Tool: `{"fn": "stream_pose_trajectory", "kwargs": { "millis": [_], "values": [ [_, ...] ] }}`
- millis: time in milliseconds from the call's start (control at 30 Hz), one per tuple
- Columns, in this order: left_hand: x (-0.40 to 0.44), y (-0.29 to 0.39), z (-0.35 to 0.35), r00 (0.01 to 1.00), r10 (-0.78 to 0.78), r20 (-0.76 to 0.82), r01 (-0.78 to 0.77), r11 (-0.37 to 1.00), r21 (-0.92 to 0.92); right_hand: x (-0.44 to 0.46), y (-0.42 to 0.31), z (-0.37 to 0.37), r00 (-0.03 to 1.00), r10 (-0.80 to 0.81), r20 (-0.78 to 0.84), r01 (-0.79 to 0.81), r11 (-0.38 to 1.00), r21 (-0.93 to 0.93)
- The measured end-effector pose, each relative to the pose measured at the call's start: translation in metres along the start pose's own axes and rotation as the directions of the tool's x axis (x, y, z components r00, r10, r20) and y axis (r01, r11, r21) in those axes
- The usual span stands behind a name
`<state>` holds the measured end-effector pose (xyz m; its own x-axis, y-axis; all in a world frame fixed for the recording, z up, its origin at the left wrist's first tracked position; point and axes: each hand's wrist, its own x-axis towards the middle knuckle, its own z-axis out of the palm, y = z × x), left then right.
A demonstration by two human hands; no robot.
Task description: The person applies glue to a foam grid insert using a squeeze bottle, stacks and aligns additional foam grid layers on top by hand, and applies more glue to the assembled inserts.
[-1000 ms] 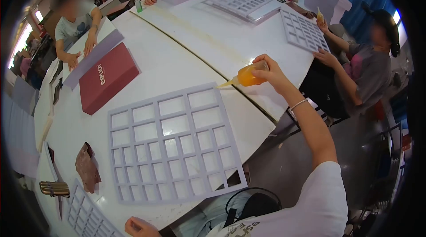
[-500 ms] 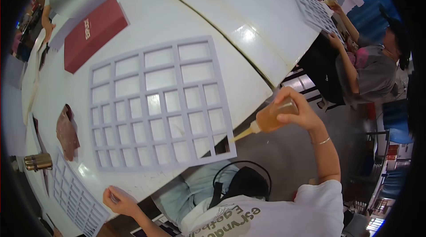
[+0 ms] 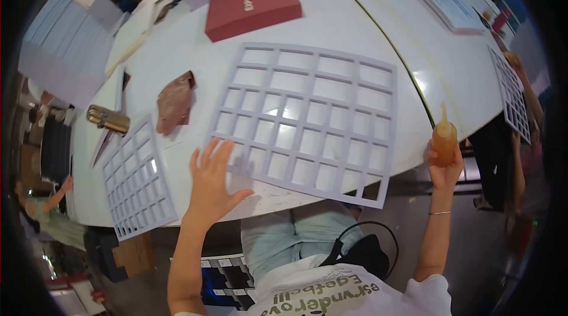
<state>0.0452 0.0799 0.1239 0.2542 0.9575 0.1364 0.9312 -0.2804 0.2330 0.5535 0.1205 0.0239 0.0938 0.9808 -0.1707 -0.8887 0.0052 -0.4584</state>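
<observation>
Bottle (image 3: 445, 143) upended nozzle-out in the right hand (image 3: 447, 168), pale lattice (image 3: 310, 86) off to its left

Clamped around the bottle's lower body, the right grip was together, just off the near edge of the bench (image 3: 331, 14) in view. The bottle's long axis ran away from the person's body, nozzle (image 3: 444, 113) outermost, pointing past the lattice's right side rather than at it. How steeply it tilted could not be told.

The lattice lay flat on the bench, left of the bottle and well apart from it. It looked slightly longer from left to right than from near to far, and its near right corner jutted past the bench's near edge.

Nearer to the lattice was the left hand (image 3: 208, 183). Its grip was apart, fingers spread and thumb out, nothing seen held. The fingertips reached the near left corner of the lattice in view, which stretched away beyond them and to the right; whether they touched it could not be told.

To the left, a smaller lattice (image 3: 141, 180) projected past the near edge, with a gold-coloured cylinder (image 3: 108, 119) and a crumpled brown piece (image 3: 175, 104) close by. Toward the far side sat a red box (image 3: 254, 9).
</observation>
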Motion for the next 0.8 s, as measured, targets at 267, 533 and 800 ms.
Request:
{"fn": "stream_pose_trajectory", "kwargs": {
  "millis": [267,533,800],
  "values": [
    [0.053,-0.003,0.016,0.930,0.217,0.295,-0.238,0.970,0.037,0.025,0.032,0.005,0.988,-0.104,0.114,0.070,0.961,0.266],
    [0.049,0.001,0.012,0.907,0.293,0.303,-0.320,0.946,0.042,0.026,0.036,0.004,0.991,-0.102,0.087,0.081,0.973,0.216],
    [0.067,-0.016,-0.028,0.951,0.306,-0.050,-0.293,0.941,0.170,0.022,0.040,0.012,0.985,-0.171,-0.027,0.172,0.958,0.228]
  ]
}}
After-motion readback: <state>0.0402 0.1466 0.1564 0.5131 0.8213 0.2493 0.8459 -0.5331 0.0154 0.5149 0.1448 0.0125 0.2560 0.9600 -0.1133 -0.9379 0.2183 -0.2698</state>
